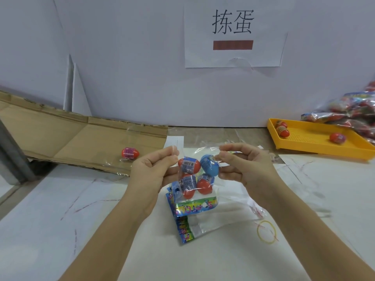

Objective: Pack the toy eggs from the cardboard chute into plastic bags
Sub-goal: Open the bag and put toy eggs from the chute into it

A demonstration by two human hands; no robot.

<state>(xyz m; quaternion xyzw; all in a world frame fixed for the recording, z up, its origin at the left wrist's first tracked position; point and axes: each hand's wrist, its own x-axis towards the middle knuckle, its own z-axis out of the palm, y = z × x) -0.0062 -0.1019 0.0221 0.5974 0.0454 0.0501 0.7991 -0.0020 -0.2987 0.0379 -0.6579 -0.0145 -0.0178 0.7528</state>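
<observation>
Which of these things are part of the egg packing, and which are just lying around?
Part of the job: left hand and right hand pinching the clear plastic bag of red and blue toy eggs; lone red egg on the brown cardboard chute; stack of flat spare bags.
Lying about: yellow rubber band; white paper wall sign.

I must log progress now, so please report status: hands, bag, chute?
Left hand and right hand pinch top of clear plastic bag, red and blue toy eggs inside. One red toy egg on brown cardboard chute. Nothing blocks.
</observation>
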